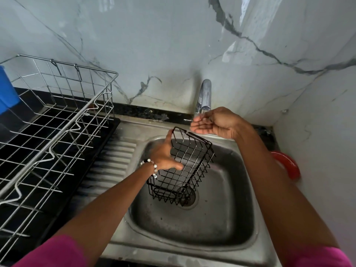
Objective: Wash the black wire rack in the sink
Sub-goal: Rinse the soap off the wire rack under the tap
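The black wire rack [183, 166] hangs tilted above the steel sink [227, 224], its lower end over the drain. My left hand [164, 154] holds it by its left side, thumb across the front wires and a finger up along the top corner. My right hand [213, 122] is cupped, palm up, right under the spout of the chrome tap [204, 97], holding nothing. A thin stream of water runs off that hand onto the rack's top edge.
A large silver dish rack [57, 120] on a black tray fills the counter at the left, beside the sink's ribbed drainboard [113, 166]. A blue container [7, 89] stands at the far left. A red round object [287, 164] lies right of the sink by the marble wall.
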A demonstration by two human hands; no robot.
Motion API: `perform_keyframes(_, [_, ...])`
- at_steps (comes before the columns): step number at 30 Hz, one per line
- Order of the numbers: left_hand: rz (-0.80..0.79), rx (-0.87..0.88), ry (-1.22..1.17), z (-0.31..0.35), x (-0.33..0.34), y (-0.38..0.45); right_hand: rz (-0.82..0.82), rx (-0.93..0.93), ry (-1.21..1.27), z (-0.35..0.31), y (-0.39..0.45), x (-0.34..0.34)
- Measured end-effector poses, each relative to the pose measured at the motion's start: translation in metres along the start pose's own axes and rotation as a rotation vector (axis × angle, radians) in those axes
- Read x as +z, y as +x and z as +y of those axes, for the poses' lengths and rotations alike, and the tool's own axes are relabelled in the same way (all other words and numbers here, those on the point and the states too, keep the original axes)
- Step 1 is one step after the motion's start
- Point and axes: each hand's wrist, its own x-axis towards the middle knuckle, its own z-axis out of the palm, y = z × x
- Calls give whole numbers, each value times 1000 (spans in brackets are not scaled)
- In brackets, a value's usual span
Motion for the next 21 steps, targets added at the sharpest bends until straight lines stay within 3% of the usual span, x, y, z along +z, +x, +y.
perform_keyframes(3, [-7,26,117,6,1,3,98,0,-62,3,1,-5])
perform_keyframes(7, [-20,42,231,19,0,6,-28,-12,46,-2,-4,-3])
perform_keyframes(9, [-33,35,276,27,0,6,22,10,-2,-2,-4,-2])
perform_keyframes(11, [-43,20,289,33,0,6,79,16,-39,-1,-4,-2])
perform_keyframes(15, [-54,-14,304,38,-2,7,-47,3,35,-1,-4,-2])
perform_keyframes(19, [-76,-5,288,40,-3,4,69,-13,-9,0,-1,-1])
perform_keyframes(21, [-61,-10,260,37,-3,3,-1,-26,47,3,2,1])
